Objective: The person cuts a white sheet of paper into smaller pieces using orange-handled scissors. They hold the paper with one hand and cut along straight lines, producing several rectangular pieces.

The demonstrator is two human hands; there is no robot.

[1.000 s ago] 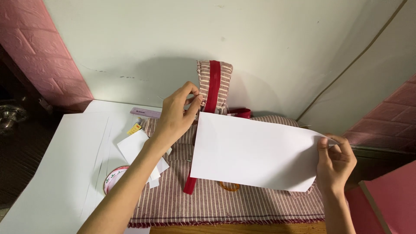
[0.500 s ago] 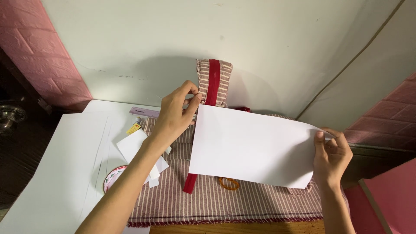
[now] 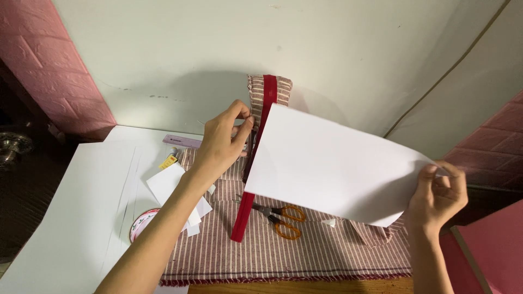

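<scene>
White paper sheet [image 3: 332,166] pinched at opposite edges.

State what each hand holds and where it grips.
Both hold the white paper sheet: left hand pinches its upper left corner, right hand pinches its right corner.

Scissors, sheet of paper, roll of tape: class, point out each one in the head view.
scissors [image 3: 283,220], head view, on an orange handle loop.
sheet of paper [image 3: 332,163], head view, on its white middle.
roll of tape [image 3: 140,224], head view, on its visible rim.
</scene>
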